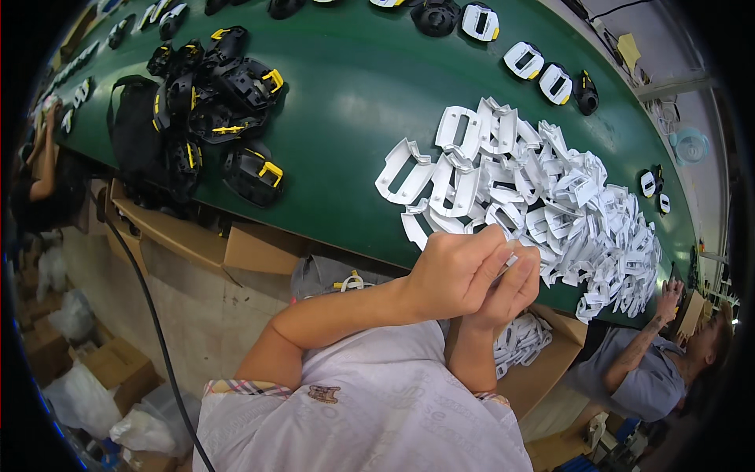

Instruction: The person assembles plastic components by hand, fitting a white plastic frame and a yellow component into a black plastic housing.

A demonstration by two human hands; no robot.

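My left hand (462,270) and my right hand (507,293) are pressed together in front of my chest, at the table's near edge. Both have their fingers curled in tight. A small pale sliver (511,260) shows between the fingertips; whatever it belongs to is mostly covered by them. Just beyond my hands spreads a large heap of white plastic frames (566,197), each with a long slot. A few loose white frames (405,171) lie at the heap's left side.
Black plastic shells with yellow clips (228,90) are piled on the green table (338,102) at left. White-faced black units (523,60) line its far edge. A cardboard box (543,370) of white parts stands below at right. Another person (645,354) works at right; a black cable (149,315) hangs at left.
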